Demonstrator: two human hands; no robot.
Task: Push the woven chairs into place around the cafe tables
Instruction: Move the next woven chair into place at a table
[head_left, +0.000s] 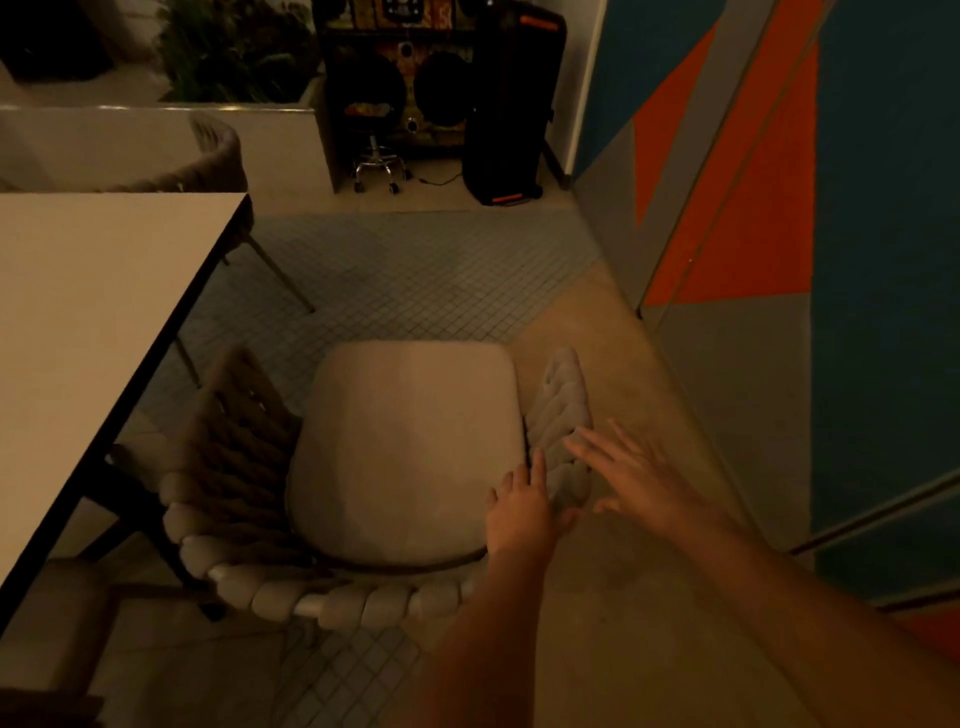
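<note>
woven chair (363, 519) beside white table (93, 322), tiled floor (415, 280)

At the far wall stands a dark cabinet (400, 88) with two round black speakers, and a small stool on chrome wheels (375, 156) is in front of it. Just beside, a tall black case with orange marks (511, 98) rests upright. Green plants (234, 52) grow behind a white ledge. The right wall (779, 208) is painted blue, orange and grey.
</note>
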